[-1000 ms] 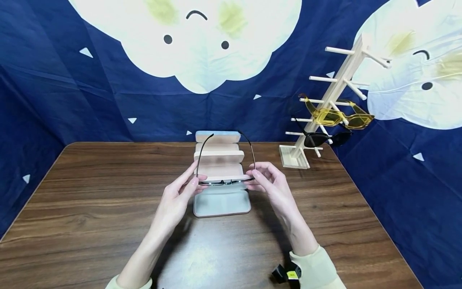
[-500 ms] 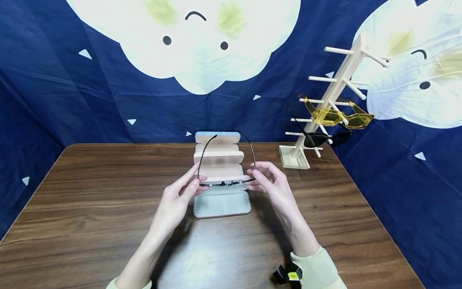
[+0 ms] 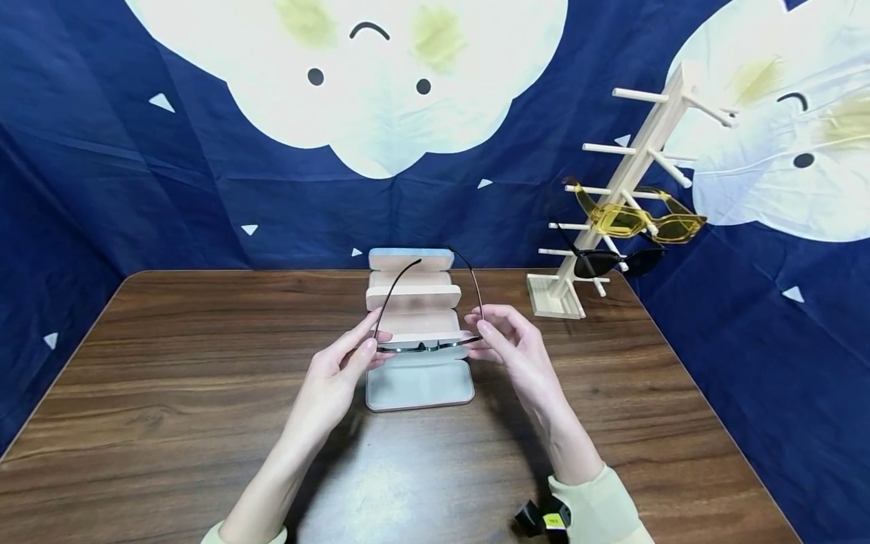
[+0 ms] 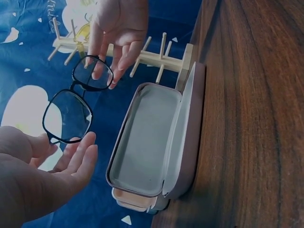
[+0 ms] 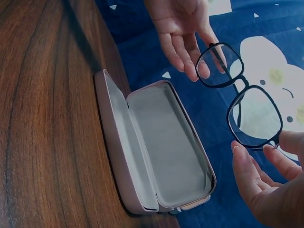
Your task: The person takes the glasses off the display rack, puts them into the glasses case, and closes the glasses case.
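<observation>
In the middle of the head view, both hands held a pair of black-rimmed glasses (image 3: 427, 344) just above an open glasses case (image 3: 419, 381) that lay on the wooden table (image 3: 170, 393). The left hand (image 3: 334, 378) pinched the frame's left end between thumb and fingertips, the other fingers fairly straight. The right hand (image 3: 511, 349) pinched the frame's right end in the same way. The glasses were level, lenses facing the person, and the two thin arms reached away toward the top of the frame, the left one swung inward. The glasses did not touch the case.

The left wrist view showed the glasses (image 4: 78, 100) at the left of the frame, clear lenses in dark rims, with the left hand (image 4: 38, 175) at the lower left and the right hand (image 4: 118, 28) at the top. The case (image 4: 152, 142) lay in the centre, its pale grey lining showing. In the right wrist view the glasses (image 5: 240, 97) sat at the right, the right hand (image 5: 270, 190) at the lower right, the left hand (image 5: 183, 26) at the top, and the case (image 5: 156, 147) in the middle.

At the right of the head view a pale wooden rack (image 3: 612, 204) stood at the table's far edge. Yellow sunglasses (image 3: 635, 217) hung on its pegs, with black sunglasses (image 3: 608, 262) just below. A blue cloth (image 3: 136, 151) with white cloud faces filled the background.
</observation>
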A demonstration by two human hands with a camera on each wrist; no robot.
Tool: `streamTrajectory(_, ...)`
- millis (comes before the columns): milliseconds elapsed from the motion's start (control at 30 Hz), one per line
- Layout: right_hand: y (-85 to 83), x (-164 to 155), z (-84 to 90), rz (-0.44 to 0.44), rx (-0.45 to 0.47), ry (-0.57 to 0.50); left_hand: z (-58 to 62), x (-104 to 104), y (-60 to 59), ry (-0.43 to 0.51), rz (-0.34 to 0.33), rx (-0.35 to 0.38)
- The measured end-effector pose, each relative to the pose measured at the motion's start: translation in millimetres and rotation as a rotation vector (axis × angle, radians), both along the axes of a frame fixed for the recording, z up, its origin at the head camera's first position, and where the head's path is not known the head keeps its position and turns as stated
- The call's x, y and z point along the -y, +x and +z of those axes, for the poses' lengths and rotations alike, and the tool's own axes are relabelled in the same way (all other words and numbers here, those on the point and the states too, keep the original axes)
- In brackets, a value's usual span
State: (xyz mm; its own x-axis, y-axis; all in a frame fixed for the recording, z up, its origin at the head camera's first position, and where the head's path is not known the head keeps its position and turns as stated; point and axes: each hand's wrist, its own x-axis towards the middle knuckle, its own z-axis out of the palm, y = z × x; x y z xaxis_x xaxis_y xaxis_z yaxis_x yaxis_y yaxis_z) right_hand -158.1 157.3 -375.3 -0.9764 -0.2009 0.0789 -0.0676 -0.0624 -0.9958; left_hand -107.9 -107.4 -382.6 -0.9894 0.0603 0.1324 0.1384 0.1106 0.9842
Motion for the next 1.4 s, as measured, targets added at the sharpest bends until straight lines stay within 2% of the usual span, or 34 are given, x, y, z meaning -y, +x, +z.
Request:
streamTrajectory(800,0.4,0.5,1.2,0.009,-0.01,0.015,-4.1,1.5,0.3,-0.025,-0.007,-0.109)
streamTrajectory(1400,-0.7,1.4,-1.7,0.018,-0.025,0.027,-3.2,4.9,-0.1,-0.053,-0.005,-0.086)
